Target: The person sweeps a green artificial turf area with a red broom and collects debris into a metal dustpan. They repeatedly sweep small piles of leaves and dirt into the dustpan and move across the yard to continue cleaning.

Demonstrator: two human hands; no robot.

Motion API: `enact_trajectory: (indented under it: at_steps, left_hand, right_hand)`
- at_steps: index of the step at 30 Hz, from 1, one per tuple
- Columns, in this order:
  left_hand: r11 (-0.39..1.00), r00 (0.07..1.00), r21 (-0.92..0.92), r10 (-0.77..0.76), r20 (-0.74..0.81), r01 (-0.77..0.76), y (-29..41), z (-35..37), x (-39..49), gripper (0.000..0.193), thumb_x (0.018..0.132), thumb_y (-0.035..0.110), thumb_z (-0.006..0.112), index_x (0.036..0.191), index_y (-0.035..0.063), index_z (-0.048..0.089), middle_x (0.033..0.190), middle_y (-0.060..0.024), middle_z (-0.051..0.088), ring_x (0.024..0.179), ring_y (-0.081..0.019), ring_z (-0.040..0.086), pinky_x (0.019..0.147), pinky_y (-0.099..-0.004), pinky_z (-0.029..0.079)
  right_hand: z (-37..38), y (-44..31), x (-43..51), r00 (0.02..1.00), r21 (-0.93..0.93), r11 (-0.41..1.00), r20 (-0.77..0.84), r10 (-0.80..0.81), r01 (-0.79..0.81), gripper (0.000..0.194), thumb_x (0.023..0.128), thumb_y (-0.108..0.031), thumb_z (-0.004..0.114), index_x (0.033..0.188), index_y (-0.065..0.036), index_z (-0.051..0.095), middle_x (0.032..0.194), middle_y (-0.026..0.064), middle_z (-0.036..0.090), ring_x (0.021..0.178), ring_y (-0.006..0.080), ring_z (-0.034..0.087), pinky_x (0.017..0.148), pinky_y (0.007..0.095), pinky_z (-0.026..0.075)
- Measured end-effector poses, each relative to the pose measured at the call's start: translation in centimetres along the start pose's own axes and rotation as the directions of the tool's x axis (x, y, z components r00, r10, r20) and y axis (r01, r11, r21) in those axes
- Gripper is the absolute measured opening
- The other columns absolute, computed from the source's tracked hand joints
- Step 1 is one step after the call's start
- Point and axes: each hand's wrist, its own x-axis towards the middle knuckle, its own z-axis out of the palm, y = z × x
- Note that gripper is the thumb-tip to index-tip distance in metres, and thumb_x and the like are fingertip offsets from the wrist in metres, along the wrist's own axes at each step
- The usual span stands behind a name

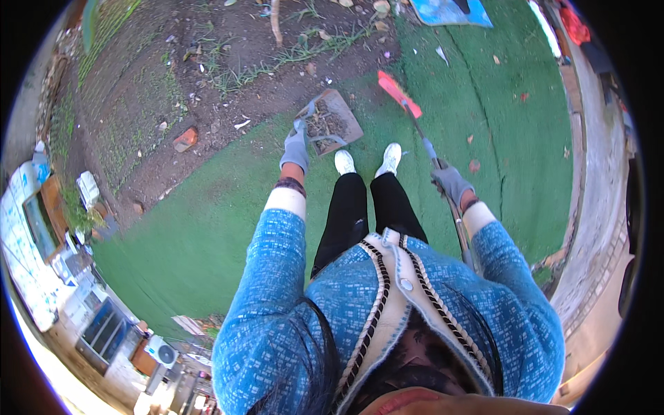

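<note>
My left hand, in a grey glove, grips the grey handle of a dustpan at its left side. Dry leaves and dark debris lie inside the pan, which is just ahead of my feet. My right hand, gloved too, is closed around the shaft of a broom. The shaft runs back beside my right forearm. Ahead of that hand, the broom's red head is over the green ground covering, to the right of the dustpan and apart from it; whether the bristles touch it I cannot tell.
Bare soil with grass tufts borders the green covering at the left and front. A broken brick lies on the soil. A thin trunk rises ahead. A blue mat is at the far front; a concrete path curves along the right.
</note>
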Motion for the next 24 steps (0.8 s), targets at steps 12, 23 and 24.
enact_trajectory:
  at_steps: [12,23,24]
  left_hand:
    - [0.999,0.995,0.044,-0.02,0.095,0.016,-2.8,5.9,3.2,0.034,0.096,0.034,0.067,0.118,0.0073,0.068,0.099,-0.0002,0.067,0.089,-0.0142,0.056,0.082,-0.0338,0.046]
    - [0.999,0.992,0.045,0.0,0.129,-0.006,-1.8,5.2,2.8,0.031,0.097,0.034,0.066,0.117,0.0087,0.068,0.098,0.0012,0.066,0.084,-0.0116,0.056,0.076,-0.0304,0.045]
    - [0.997,0.993,0.07,-0.029,0.116,0.021,-2.0,5.3,2.9,0.031,0.098,0.034,0.066,0.117,0.0101,0.068,0.1,0.0012,0.067,0.084,-0.0114,0.058,0.077,-0.0301,0.046]
  right_hand:
    - [10.1,-5.0,0.7,0.942,-0.119,0.991,0.335,-0.02,0.063,0.069,0.086,-0.024,0.061,0.151,-0.018,0.039,0.075,0.0036,0.059,0.051,0.0153,0.055,0.043,0.0358,0.048]
    - [10.2,-4.9,-0.6,0.978,-0.09,0.996,0.208,0.016,0.003,0.063,0.086,-0.018,0.057,0.147,-0.016,0.041,0.078,0.0076,0.061,0.055,0.0194,0.059,0.044,0.0377,0.049]
    - [11.3,-5.5,-0.3,0.952,-0.181,0.982,0.305,0.01,0.048,0.065,0.087,-0.018,0.057,0.149,-0.016,0.039,0.076,0.0075,0.06,0.058,0.0208,0.062,0.046,0.0386,0.053]
